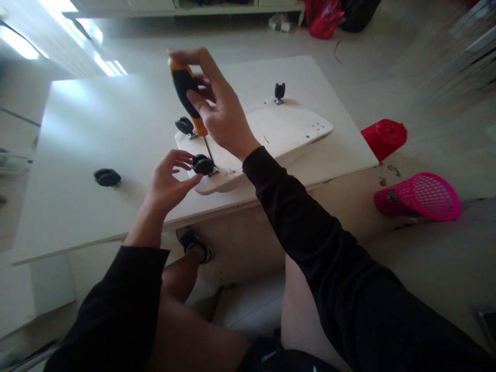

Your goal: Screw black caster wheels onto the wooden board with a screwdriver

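Observation:
My right hand (211, 98) is wrapped round the yellow and black handle of a screwdriver (186, 93). Its thin shaft points down to the metal plate of a black caster wheel (202, 165) at the near left corner of a white board (287, 124). The fingers and thumb of my left hand (172, 175) close on that caster from the left. Another caster (185, 125) stands on the board's far left corner, and a third black caster (279, 91) stands upright on its far right. Whether a screw sits under the screwdriver tip is too small to tell.
A loose black caster (107, 177) lies on the white table (89, 119) to the left. Beyond the table's right edge are a red bucket (387, 137) and a pink mesh basket (418, 199) on the floor. A red plastic bag (323, 18) lies at the back near a white cabinet (147, 6).

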The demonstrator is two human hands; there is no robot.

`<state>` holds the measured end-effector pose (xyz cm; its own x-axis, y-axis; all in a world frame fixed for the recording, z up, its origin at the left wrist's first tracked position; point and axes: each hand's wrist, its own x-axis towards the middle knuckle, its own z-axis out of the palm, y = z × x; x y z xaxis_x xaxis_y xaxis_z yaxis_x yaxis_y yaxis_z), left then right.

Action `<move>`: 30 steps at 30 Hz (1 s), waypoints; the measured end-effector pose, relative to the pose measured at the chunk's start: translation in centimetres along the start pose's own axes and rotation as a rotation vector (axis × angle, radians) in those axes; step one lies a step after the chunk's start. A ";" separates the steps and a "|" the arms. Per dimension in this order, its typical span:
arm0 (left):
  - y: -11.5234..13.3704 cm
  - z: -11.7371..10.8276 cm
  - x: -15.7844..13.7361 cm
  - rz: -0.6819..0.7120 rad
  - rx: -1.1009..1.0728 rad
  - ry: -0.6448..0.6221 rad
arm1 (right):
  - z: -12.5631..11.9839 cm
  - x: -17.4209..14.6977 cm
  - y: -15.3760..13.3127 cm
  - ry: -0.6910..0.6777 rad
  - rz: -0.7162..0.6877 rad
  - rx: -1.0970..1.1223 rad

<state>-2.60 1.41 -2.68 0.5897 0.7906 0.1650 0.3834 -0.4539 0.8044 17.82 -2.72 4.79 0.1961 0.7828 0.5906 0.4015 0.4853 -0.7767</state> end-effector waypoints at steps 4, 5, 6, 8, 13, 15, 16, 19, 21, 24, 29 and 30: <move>-0.1 0.1 -0.1 0.010 -0.001 0.010 | 0.0 0.2 -0.8 0.090 0.152 -0.180; -0.2 0.1 -0.1 0.011 -0.001 0.013 | 0.0 0.1 -1.0 0.114 0.189 -0.232; -0.2 0.0 -0.1 0.013 0.000 0.015 | 0.1 0.0 -1.1 0.132 0.207 -0.272; -0.4 0.0 -0.1 0.012 0.006 0.011 | 0.2 -0.2 -1.2 0.129 0.169 -0.284; -0.6 -0.1 0.0 0.007 0.014 -0.002 | 0.2 -0.3 -0.3 0.039 0.001 -0.118; -0.5 -0.1 0.0 0.003 0.013 -0.003 | 0.4 -0.1 0.2 0.024 0.006 -0.089; -0.4 -0.1 0.0 0.000 0.013 -0.004 | 0.5 0.1 0.3 0.033 0.024 -0.089; -0.2 -0.2 0.0 -0.009 0.019 -0.011 | 1.0 0.4 0.4 0.157 0.146 -0.209; -0.2 -0.2 0.0 -0.014 0.026 -0.014 | 1.1 0.3 0.1 0.219 0.194 -0.297; -0.2 -0.2 0.0 -0.013 0.037 -0.014 | 0.8 -0.1 0.0 0.173 0.059 -0.214; -0.1 -0.1 0.0 -0.017 0.047 -0.011 | 0.4 0.6 2.0 0.028 -0.057 0.079; -0.1 -0.1 0.0 -0.018 0.048 -0.012 | 0.5 0.7 2.5 0.028 -0.062 0.097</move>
<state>-2.69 1.50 -2.66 0.5908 0.7939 0.1438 0.4272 -0.4590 0.7790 18.52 -0.76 3.22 0.1992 0.7398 0.6427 0.3258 0.5685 -0.7554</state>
